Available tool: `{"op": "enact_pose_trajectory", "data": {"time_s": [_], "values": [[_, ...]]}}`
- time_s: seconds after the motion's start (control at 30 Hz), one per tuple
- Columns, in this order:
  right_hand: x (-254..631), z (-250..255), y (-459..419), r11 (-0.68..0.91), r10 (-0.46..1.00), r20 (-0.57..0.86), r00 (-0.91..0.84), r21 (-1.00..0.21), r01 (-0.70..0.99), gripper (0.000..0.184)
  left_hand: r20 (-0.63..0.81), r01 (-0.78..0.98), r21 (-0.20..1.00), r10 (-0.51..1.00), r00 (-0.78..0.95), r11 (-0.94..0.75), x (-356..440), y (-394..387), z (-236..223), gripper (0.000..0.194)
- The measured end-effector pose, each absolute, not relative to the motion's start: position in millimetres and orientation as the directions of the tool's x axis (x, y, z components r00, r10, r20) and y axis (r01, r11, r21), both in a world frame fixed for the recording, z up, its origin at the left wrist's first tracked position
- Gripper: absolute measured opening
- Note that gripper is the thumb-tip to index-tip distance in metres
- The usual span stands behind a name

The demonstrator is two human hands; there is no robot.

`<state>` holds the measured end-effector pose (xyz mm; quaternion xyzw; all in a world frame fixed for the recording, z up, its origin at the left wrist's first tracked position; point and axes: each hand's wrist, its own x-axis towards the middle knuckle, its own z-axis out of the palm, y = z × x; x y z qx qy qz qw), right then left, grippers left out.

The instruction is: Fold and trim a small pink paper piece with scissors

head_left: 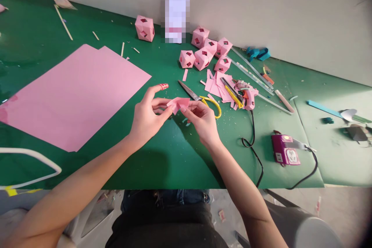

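Both my hands pinch a small folded pink paper piece just above the green table. My left hand grips its left side with thumb and fingers, the index finger raised and wrapped in a red-striped tape. My right hand holds its right edge with pinched fingertips. Yellow-handled scissors lie on the table right behind my right hand.
A large pink paper sheet lies at left. Several pink paper cubes stand at the back by the wall, one cube apart. Pink scraps, a glue gun with black cord, a purple plug box and clear rulers sit at right.
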<state>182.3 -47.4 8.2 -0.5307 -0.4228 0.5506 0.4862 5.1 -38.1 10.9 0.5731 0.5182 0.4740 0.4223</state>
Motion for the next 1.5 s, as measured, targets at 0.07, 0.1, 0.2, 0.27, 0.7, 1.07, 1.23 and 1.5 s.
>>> {"op": "enact_pose_trajectory", "data": {"time_s": [0.07, 0.1, 0.2, 0.27, 0.7, 1.07, 1.23, 1.5], "values": [[182, 8, -47, -0.199, 0.979, -0.202, 0.018, -0.975, -0.103, 0.043, 0.039, 0.147, 0.988, 0.999, 0.011, -0.04, 5, -37, 12, 0.055], [183, 8, -47, -0.21, 0.977, -0.212, 0.01, -0.972, -0.108, 0.044, 0.003, 0.126, 0.992, 1.0, 0.012, -0.004, 6, -37, 13, 0.056], [183, 6, -46, -0.227, 0.974, -0.227, -0.014, -0.968, -0.105, 0.046, -0.075, 0.106, 0.992, 0.997, 0.019, 0.073, 7, -35, 13, 0.06], [183, 5, -46, -0.229, 0.973, -0.226, -0.033, -0.969, -0.092, 0.048, -0.084, 0.126, 0.989, 0.996, 0.027, 0.08, 7, -34, 13, 0.06], [182, 9, -47, -0.251, 0.962, -0.252, -0.104, -0.968, 0.026, 0.042, 0.117, 0.29, 0.949, 0.992, 0.04, -0.124, 11, -39, 12, 0.047], [182, 0, -48, -0.195, 0.98, -0.195, -0.038, -0.981, -0.002, 0.032, -0.081, 0.014, 0.997, 0.994, 0.075, 0.08, 9, -40, 12, 0.05], [186, 4, -45, -0.171, 0.984, -0.17, -0.06, -0.985, -0.009, 0.025, -0.132, -0.026, 0.99, 0.984, 0.117, 0.136, 10, -40, 16, 0.051], [182, 3, -45, -0.229, 0.971, -0.235, 0.037, -0.967, -0.11, 0.037, -0.072, 0.05, 0.997, 0.988, 0.133, 0.066, 17, -44, 11, 0.058]]}}
